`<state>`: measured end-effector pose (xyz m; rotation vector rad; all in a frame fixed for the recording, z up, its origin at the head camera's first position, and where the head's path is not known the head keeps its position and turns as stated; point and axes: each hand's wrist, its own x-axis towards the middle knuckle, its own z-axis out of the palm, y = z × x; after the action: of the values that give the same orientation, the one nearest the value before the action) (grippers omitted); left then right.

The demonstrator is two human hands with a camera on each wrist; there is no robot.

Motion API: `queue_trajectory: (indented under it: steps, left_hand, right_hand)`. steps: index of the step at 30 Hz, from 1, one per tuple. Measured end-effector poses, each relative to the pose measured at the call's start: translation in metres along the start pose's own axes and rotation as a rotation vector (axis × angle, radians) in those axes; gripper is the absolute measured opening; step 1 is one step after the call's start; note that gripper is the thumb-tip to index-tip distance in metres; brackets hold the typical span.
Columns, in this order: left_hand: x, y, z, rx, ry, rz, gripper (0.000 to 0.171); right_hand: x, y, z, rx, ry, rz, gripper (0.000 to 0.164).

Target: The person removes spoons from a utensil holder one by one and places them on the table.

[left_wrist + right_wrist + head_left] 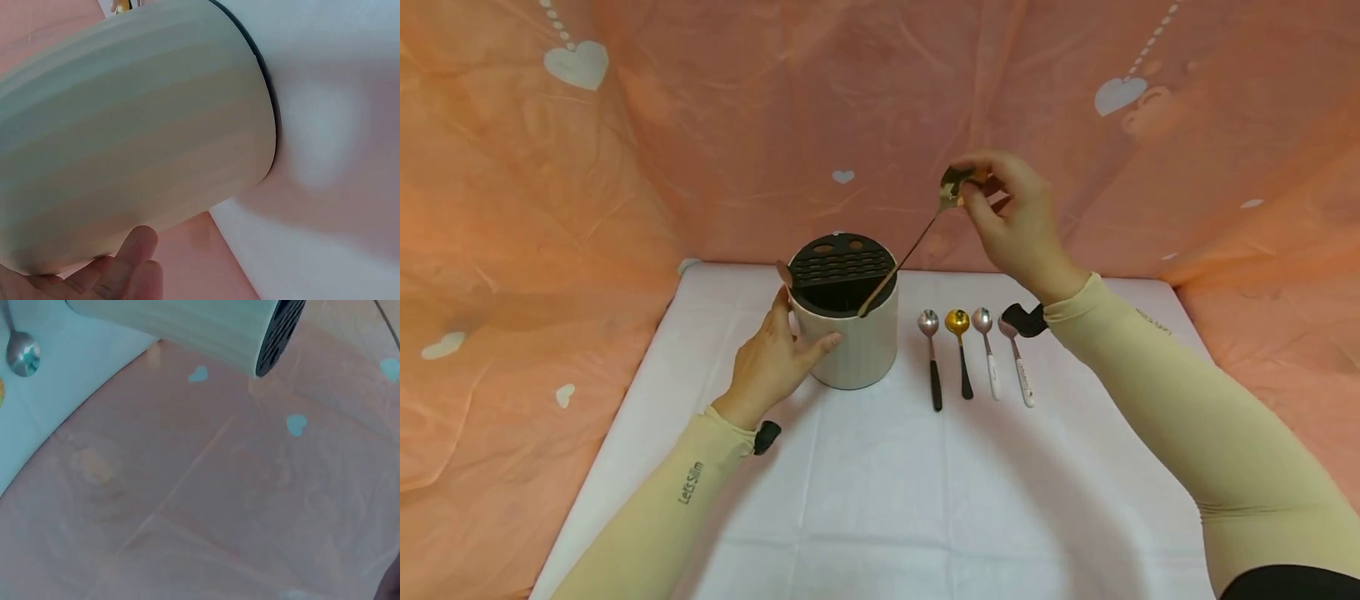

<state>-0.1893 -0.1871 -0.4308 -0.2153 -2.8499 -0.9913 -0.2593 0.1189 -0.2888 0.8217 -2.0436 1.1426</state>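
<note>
My left hand (772, 364) grips the side of a cream ribbed utensil holder (859, 357), thumb across its front; fingers (142, 242) lie along its wall in the left wrist view. A black slotted lid (842, 265) covers the back of the holder's top, leaving a dark opening in front. Above and right of it, my right hand (1018, 218) pinches a gold spoon (951, 190) by its bowl. The spoon's thin handle slants down leftward, its tip overlapping the holder's front rim. In the right wrist view, only a dark bit of hand shows at the lower right edge.
Right of the holder, several spoons lie in a row: one with a black handle (936, 385), a gold-bowled one (957, 322) and white-handled ones (992, 377). A brownish rounded tip (784, 273) shows at the holder's left rim. Pink sheeting (760, 125) hangs behind the white-covered table (880, 500).
</note>
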Motion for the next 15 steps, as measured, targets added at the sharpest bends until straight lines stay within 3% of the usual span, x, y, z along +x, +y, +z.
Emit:
queue_trajectory:
  steps: [6, 15]
  left_hand:
    - [-0.001, -0.002, 0.000, -0.005, 0.007, -0.002, 0.113]
    - [-0.002, -0.004, 0.001, 0.000, 0.013, 0.004, 0.112]
  right_hand:
    - [-0.009, -0.002, -0.027, 0.026, -0.225, 0.162, 0.021]
    - [-0.040, 0.021, -0.058, -0.109, -0.517, 0.205, 0.021]
